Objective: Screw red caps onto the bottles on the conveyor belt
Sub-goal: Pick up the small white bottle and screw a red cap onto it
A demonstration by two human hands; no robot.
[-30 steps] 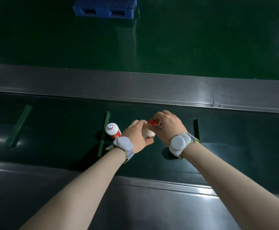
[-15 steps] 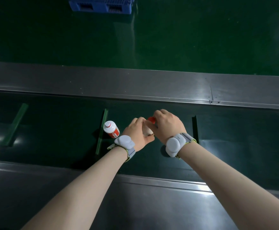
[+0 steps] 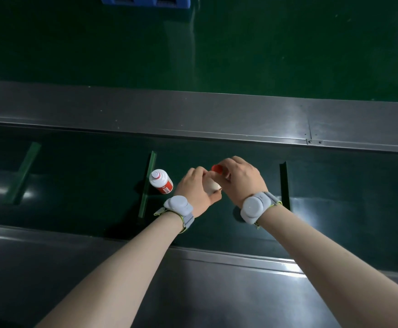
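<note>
My left hand (image 3: pixel 196 189) is wrapped around a small white bottle (image 3: pixel 211 187) over the dark green conveyor belt (image 3: pixel 86 185). My right hand (image 3: pixel 240 178) pinches a red cap (image 3: pixel 217 168) at the top of that bottle; most of the bottle is hidden by my fingers. A second white bottle (image 3: pixel 160 181) with a red label stands on the belt just left of my left hand, beside a green cleat (image 3: pixel 147 185). Its top looks white with a thin red ring.
Steel side rails run along the far edge (image 3: pixel 193 114) and the near edge (image 3: pixel 216 280) of the belt. More cleats cross the belt at the left (image 3: pixel 26 171) and the right (image 3: pixel 284 183). A blue pallet (image 3: pixel 145 1) lies on the green floor beyond.
The standing bottle and cleats have shifted slightly left in view. Both hands stay on the held bottle and cap, with the right fingers turned a little around the cap.
</note>
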